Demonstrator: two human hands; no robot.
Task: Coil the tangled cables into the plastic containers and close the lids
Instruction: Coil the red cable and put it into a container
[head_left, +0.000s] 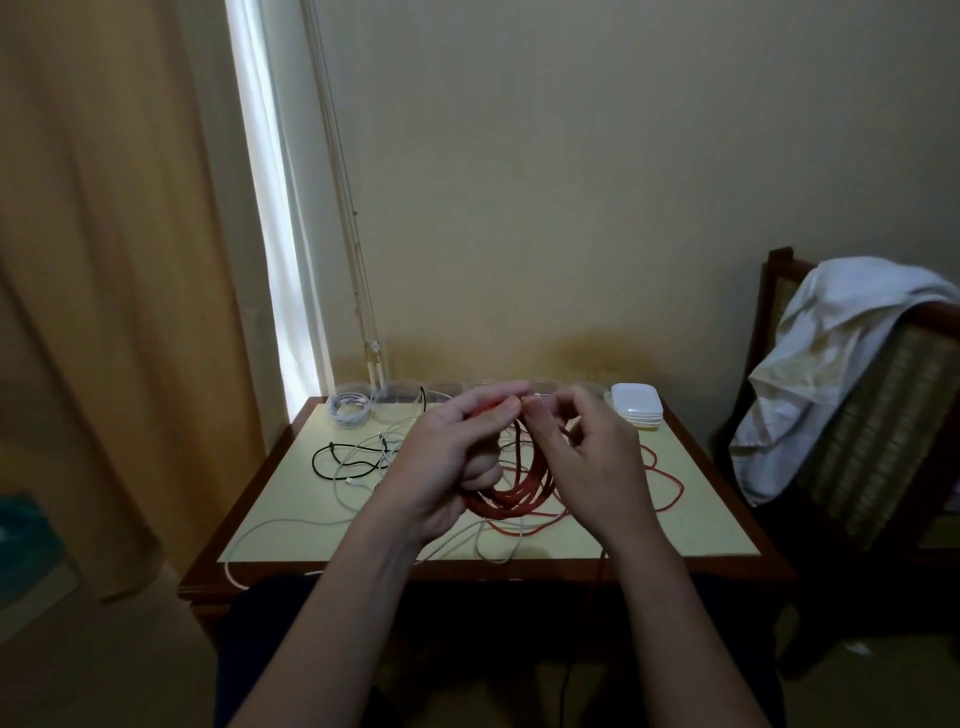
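Observation:
My left hand grips a coil of red cable that hangs in loops above the table. My right hand pinches a strand of the same red cable near the top of the coil; loose red loops trail to the right on the tabletop. A white cable and a black cable lie tangled on the left of the table. Along the far edge stands a row of clear plastic containers; the leftmost container holds a coiled white cable. A stack of white lids sits at the far right.
The table stands against a wall, a curtain and window on its left. A wooden chair draped with white cloth stands close on the right. A white cable hangs over the table's front edge. A dark cable drops toward the floor below my right arm.

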